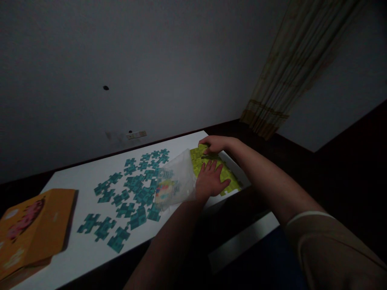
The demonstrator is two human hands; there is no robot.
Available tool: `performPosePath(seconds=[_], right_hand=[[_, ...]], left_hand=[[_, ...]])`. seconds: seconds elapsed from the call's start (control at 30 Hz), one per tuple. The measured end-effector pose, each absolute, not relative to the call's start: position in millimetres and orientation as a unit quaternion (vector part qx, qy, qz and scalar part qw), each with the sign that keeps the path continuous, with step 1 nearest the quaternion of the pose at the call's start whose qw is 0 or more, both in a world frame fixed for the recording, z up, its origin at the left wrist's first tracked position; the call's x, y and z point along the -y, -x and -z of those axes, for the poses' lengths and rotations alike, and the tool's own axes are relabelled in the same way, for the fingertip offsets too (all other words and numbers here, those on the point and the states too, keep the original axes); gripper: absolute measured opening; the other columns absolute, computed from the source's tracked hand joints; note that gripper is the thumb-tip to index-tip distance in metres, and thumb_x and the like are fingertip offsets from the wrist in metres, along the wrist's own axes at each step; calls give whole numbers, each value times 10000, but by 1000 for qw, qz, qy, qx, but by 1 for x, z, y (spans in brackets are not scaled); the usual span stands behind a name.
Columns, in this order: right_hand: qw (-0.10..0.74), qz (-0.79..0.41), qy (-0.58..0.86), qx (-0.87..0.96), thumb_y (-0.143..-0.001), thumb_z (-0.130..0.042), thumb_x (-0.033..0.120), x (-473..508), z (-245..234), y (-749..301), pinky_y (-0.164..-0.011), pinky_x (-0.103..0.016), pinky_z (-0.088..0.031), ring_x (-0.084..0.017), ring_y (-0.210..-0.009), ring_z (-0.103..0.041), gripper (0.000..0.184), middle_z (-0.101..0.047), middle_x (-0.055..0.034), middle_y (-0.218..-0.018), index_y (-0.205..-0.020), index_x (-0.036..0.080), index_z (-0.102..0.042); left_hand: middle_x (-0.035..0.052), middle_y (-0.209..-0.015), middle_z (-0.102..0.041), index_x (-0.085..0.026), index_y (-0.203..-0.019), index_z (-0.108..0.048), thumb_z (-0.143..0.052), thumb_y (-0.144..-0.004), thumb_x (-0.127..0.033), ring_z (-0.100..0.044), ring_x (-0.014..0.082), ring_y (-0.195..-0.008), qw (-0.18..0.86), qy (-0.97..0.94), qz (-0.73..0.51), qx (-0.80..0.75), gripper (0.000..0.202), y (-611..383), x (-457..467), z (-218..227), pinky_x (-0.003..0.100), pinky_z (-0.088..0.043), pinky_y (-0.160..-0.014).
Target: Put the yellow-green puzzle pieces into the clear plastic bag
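Note:
A yellow-green assembled patch of puzzle lies at the right end of the white table. My left hand rests flat on it, fingers stretched out and spread. My right hand sits at the patch's far edge with its fingers curled down onto the pieces; I cannot see whether it pinches one. A clear plastic bag with a coloured print lies just left of my left hand, touching it. Several teal puzzle pieces, face down, are scattered over the middle of the table.
An orange puzzle box stands at the table's left end. A wall with a socket plate runs behind the table. A striped curtain hangs at the right. A pale ledge shows below the table's front edge.

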State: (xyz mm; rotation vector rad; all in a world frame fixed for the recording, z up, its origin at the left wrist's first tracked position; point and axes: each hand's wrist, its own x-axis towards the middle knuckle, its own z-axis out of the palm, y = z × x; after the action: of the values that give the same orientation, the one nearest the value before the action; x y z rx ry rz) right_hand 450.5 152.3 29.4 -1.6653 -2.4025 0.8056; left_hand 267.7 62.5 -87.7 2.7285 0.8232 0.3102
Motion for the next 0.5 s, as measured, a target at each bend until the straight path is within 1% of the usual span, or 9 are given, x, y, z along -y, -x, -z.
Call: performPosePath(seconds=[0.1, 0.2, 0.23, 0.3, 0.33, 0.37, 0.4, 0.43, 0.5], right_hand=[[59, -284, 576, 764, -800, -769, 271, -144, -42, -452, -830, -311, -510, -255, -954, -712, 266, -810, -73, -1032, -1051, 194, -728], [63, -304, 604, 734, -783, -779, 265, -134, -52, -453, -810, -321, -523, -251, -907, -716, 282, -808, -71, -995, -1053, 193, -738], [71, -310, 614, 722, -780, -781, 267, -129, -53, -454, -804, -325, -531, -250, -892, -718, 292, -809, -74, -993, -1060, 191, -742], [105, -325, 632, 695, -780, -782, 275, -117, -55, -457, -785, -327, -550, -246, -871, -723, 313, -811, -81, -1006, -1078, 187, -742], [126, -333, 639, 682, -778, -782, 279, -110, -54, -458, -777, -323, -559, -242, -868, -726, 317, -811, -83, -1012, -1078, 186, -740], [145, -341, 641, 672, -774, -783, 282, -102, -53, -459, -775, -319, -567, -239, -869, -728, 316, -810, -82, -1017, -1071, 186, -738], [162, -348, 639, 667, -770, -784, 286, -95, -53, -459, -777, -317, -573, -236, -874, -730, 314, -809, -80, -1021, -1064, 187, -738], [174, -354, 635, 664, -763, -786, 291, -87, -52, -460, -775, -316, -576, -234, -875, -731, 315, -808, -77, -1020, -1058, 188, -740], [191, -365, 627, 661, -749, -795, 304, -74, -51, -458, -758, -323, -580, -236, -864, -731, 341, -805, -73, -1017, -1068, 191, -747]], left_hand=[[218, -1830, -415, -154, -1708, -499, -547, -1104, -665, -317, 423, -1736, 149, -940, -121, -282, 792, -268, -63, 88, 625, -232, -1420], [197, -1787, -485, -168, -1617, -577, -570, -1116, -539, -369, 385, -1714, 163, -939, -139, -270, 623, -267, -62, 85, 574, -259, -1416], [195, -1737, -544, -173, -1549, -625, -577, -1115, -483, -425, 373, -1679, 172, -938, -147, -263, 536, -265, -61, 83, 559, -292, -1402], [190, -1531, -689, -186, -1341, -715, -576, -1105, -385, -580, 355, -1526, 198, -925, -180, -269, 339, -262, -60, 79, 535, -403, -1330], [182, -1405, -731, -195, -1231, -728, -576, -1096, -353, -636, 347, -1429, 215, -909, -210, -288, 258, -260, -60, 77, 528, -456, -1279], [170, -1306, -740, -205, -1155, -717, -585, -1083, -330, -665, 338, -1348, 235, -883, -252, -320, 196, -259, -60, 76, 522, -493, -1233], [159, -1263, -729, -212, -1140, -696, -605, -1065, -312, -672, 328, -1299, 259, -845, -304, -356, 154, -259, -61, 75, 514, -514, -1201], [151, -1278, -713, -217, -1187, -670, -635, -1042, -297, -669, 316, -1289, 293, -796, -361, -388, 169, -259, -63, 74, 504, -526, -1185], [153, -1393, -671, -226, -1376, -584, -698, -993, -272, -660, 294, -1326, 392, -682, -457, -415, 402, -263, -70, 72, 480, -541, -1175]])
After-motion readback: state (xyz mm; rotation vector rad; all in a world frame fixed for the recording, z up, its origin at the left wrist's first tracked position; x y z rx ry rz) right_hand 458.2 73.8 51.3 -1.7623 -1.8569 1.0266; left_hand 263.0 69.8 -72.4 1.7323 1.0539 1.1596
